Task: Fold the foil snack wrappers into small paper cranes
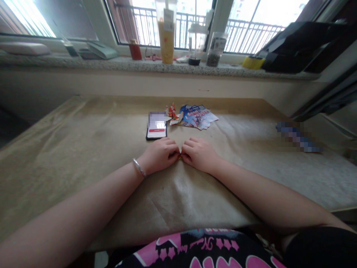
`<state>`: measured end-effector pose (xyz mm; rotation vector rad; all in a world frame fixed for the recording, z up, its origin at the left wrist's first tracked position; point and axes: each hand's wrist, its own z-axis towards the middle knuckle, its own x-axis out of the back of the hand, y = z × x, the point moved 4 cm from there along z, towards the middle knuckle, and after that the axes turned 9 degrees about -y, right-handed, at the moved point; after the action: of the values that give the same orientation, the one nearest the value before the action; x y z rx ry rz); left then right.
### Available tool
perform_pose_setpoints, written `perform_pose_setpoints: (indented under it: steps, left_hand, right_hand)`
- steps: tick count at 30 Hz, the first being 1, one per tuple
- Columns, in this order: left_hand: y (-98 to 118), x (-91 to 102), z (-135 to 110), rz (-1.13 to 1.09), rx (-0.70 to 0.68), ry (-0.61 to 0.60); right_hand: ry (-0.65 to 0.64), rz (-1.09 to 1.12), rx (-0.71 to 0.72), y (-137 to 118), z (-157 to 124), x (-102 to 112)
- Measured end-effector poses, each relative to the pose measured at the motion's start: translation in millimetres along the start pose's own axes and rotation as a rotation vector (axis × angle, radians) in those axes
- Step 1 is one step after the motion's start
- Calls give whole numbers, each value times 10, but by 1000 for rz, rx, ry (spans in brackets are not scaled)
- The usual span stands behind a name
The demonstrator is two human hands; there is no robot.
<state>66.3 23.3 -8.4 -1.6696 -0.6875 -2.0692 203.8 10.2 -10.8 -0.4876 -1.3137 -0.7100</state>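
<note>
Both hands meet over the middle of the table, fingers curled into pinches. My left hand [158, 156], with a silver bangle [139, 167] at its wrist, grips one side of a small dark and yellowish piece [180, 156]. On its other side my right hand [201, 155] pinches it as well. Fingers cover most of this piece, so its kind cannot be made out. Just beyond the left hand lies a phone [156, 130] with a lit screen. Behind the hands are a crumpled or folded orange-and-white paper piece [172, 111] and a fanned stack of blue printed paper sheets [196, 117].
A yellowish cloth [97, 149] covers the table, with a blurred bluish object [298, 137] at the right. Along the windowsill [111, 66] stand a tall cup of orange drink [166, 41], a lidded cup [195, 46], a red container [135, 51] and a yellow roll-like object [253, 62].
</note>
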Motion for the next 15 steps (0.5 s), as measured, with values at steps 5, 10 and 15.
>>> perform_pose_setpoints:
  steps: [5,10,15]
  left_hand:
    - [23,43,-20,5,-1,-4]
    - [25,45,-24,-1,1,-1]
    - [19,45,-22,-4,3,-3]
  right_hand:
    - [-32,13,-4,-19,-18,11]
    - [-39,33,72,-22,-35,-1]
    - [-63,19,105,-34,-57,28]
